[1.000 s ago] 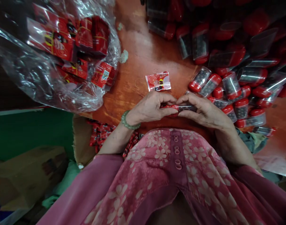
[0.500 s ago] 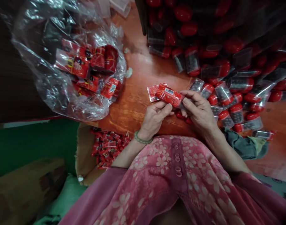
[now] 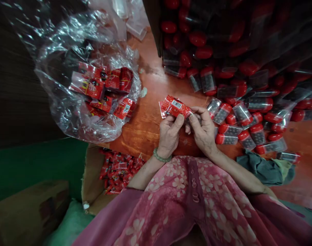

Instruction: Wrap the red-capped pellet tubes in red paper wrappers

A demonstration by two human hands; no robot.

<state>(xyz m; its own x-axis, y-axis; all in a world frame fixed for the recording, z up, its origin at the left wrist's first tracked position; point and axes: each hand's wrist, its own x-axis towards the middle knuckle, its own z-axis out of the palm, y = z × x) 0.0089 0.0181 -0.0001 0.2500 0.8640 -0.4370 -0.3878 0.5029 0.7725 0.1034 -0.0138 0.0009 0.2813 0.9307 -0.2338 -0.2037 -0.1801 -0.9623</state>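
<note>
My hands meet above the orange-red wooden table (image 3: 148, 133), close to my lap. A red printed wrapper (image 3: 175, 106) with a barcode is pinched by my left hand (image 3: 170, 136), its thumb pressed on the lower edge. My right hand (image 3: 203, 131) grips the clear end of a small plastic tube (image 3: 194, 118) that runs into the wrapper. The fingers hide most of that tube. A loose transparent flap sticks out at the wrapper's left end.
A crinkled clear plastic bag (image 3: 69, 116) holds red packets (image 3: 88, 85) at the left. Several clear tubes with red caps (image 3: 238, 116) are heaped at the right. A cardboard box (image 3: 90, 177) of small red packets sits below the table edge. A green cloth (image 3: 260, 169) lies at the lower right.
The flat red wrapper that lay on the table is now up in my hands, fitted over the tube's end. My hands have drawn closer together, and the view has tilted slightly.
</note>
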